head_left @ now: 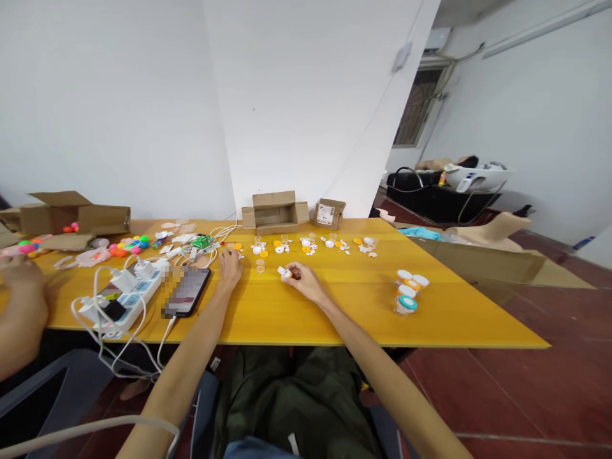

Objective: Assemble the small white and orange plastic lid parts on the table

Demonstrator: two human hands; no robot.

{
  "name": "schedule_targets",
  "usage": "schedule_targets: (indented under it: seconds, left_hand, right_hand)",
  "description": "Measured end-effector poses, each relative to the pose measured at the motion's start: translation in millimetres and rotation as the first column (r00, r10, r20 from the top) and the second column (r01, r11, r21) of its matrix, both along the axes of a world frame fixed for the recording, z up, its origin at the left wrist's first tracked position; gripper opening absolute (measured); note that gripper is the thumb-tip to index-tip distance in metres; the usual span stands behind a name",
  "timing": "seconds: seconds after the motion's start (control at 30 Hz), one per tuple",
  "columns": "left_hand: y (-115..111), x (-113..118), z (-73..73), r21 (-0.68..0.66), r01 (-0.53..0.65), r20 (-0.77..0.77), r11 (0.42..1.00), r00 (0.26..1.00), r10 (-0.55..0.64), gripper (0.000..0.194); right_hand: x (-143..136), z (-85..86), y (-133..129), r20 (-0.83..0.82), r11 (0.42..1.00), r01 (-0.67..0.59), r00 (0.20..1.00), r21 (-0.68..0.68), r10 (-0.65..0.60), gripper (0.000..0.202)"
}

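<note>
My right hand (pixel 304 282) is closed around a small white and orange part (pixel 285 273), held just above the yellow table (pixel 287 319). My left hand (pixel 230 266) reaches to the small parts at the left end of the row, its fingertips near an orange piece (pixel 238 247); whether it grips anything is too small to tell. Between the hands stands a clear little cup (pixel 260 265). Behind them lie groups of white pieces, orange rings (pixel 264 254) and clear cups. Several lidded jars, one with a teal lid (pixel 408 302), stand at the right.
A phone (pixel 189 293) and a power strip (pixel 131 299) with white cables lie at the left. Open cardboard boxes (pixel 275 213) stand along the wall. Another person's hand (pixel 21 274) is at the far left, near colourful balls (pixel 129 246).
</note>
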State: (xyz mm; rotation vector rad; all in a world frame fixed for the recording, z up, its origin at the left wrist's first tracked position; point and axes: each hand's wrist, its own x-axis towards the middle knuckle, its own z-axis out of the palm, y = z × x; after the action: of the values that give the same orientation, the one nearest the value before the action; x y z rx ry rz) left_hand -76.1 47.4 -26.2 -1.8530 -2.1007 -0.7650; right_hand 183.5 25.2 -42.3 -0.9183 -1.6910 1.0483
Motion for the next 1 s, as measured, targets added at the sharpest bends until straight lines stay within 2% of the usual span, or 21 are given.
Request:
schedule_targets:
  seconds: [0.17, 0.3, 0.4, 0.5, 0.57, 0.63, 0.8, 1.0]
  left_hand:
    - [-3, -3, 1.8, 0.024, 0.056, 0.041, 0.998, 0.998, -0.057, 0.026]
    - [-6, 2, 11.9, 0.063, 0.092, 0.059, 0.994, 0.994, -0.095, 0.026]
    - [-11, 13, 21.9, 0.127, 0.232, 0.075, 0.964, 0.967, -0.243, 0.022]
    - [-18, 27, 29.2, 0.151, 0.398, 0.122, 0.905, 0.901, -0.417, 0.022]
    - [-23, 35, 31.6, 0.124, 0.512, 0.127, 0.85, 0.841, -0.525, 0.02]
    - [-27, 39, 32.5, 0.09, 0.57, 0.132, 0.817, 0.806, -0.577, 0.016]
    - [-30, 40, 33.3, -0.032, 0.584, 0.111, 0.811, 0.808, -0.578, 0.008]
    - [-28, 38, 33.9, -0.064, 0.551, 0.037, 0.832, 0.835, -0.549, 0.015]
  right_hand:
    - [-1, 1.0, -1, -0.009, 1.0, 0.009, 1.0, 0.003, -0.008, 0.028]
    - [-1, 1.8, -1, -0.013, 1.0, 0.006, 1.0, -0.006, -0.006, 0.027]
    - [0, 2.0, -1, -0.003, 1.0, 0.003, 1.0, -0.011, -0.003, 0.028]
    - [0, 2.7, -1, -0.004, 1.0, -0.007, 1.0, -0.013, 0.006, 0.027]
    - [0, 3.5, -2, -0.011, 1.0, -0.01, 1.0, -0.014, 0.009, 0.027]
    - [0, 4.2, -3, -0.014, 1.0, -0.009, 1.0, -0.013, 0.009, 0.027]
    - [0, 5.4, -3, -0.018, 1.0, -0.017, 1.0, -0.012, 0.017, 0.027]
    - [0, 3.4, -2, -0.024, 1.0, -0.006, 1.0, -0.005, 0.006, 0.027]
